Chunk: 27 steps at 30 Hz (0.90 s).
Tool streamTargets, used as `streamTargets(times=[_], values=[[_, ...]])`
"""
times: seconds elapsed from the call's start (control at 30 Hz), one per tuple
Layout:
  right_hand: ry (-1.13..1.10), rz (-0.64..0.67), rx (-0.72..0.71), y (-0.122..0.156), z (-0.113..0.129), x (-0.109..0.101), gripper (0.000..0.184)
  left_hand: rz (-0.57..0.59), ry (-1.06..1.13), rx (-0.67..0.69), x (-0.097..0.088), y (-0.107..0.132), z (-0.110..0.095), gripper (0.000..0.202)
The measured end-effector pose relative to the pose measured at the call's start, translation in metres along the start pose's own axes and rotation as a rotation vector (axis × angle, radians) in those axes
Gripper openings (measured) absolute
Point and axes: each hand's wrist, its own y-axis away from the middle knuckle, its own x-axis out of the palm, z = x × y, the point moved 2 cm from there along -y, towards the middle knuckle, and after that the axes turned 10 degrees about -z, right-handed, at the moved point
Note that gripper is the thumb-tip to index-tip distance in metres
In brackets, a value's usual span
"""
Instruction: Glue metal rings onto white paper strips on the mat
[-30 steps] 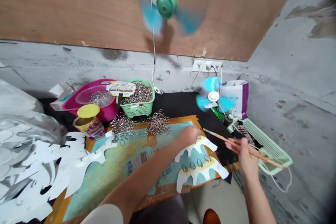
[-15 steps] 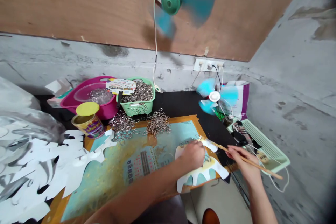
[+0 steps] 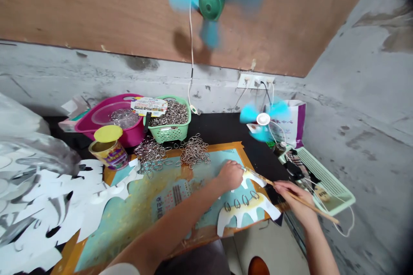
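Plywood (image 3: pixel 97 8) and stained concrete (image 3: pixel 364 94) behind the bench (image 3: pixel 219 129), and my left hand (image 3: pixel 229 176) sits bunched on a white paper cutout (image 3: pixel 253 178); can't tell if it's pinching. Right hand (image 3: pixel 295 200) has its fingers wrapped narrow round a wooden stick (image 3: pixel 324 214), tip at that cutout's edge.

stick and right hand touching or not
Touching: the head view shows the wooden stick gripped in the right hand, which closes around it.
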Motion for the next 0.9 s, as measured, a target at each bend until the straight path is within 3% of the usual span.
streamTargets(times=[0.13,0.27,0.43,0.57,0.67,0.77,0.9], values=[[0.003,-0.014,0.039,0.0,-0.003,-0.005,0.03,-0.001,-0.002,0.01,0.002,0.001,0.002,0.021],[0.011,-0.003,-0.015,0.001,0.004,-0.005,0.029,0.001,-0.007,0.006,0.002,0.0,0.002,0.021],[-0.004,-0.038,0.057,0.001,0.007,-0.011,0.031,0.001,-0.011,0.011,0.001,0.0,0.002,0.021],[-0.025,-0.001,-0.014,-0.001,0.01,0.0,0.03,0.003,-0.019,0.012,0.001,0.0,0.001,0.021],[-0.002,-0.045,-0.029,-0.001,0.011,0.005,0.03,0.007,-0.021,0.013,0.0,0.0,0.0,0.02],[-0.008,-0.098,0.011,0.003,0.011,-0.001,0.03,0.015,-0.021,0.015,-0.002,0.0,0.0,0.021],[0.044,-0.06,0.04,0.009,0.015,-0.012,0.029,0.021,-0.019,0.02,-0.005,-0.001,0.001,0.021]])
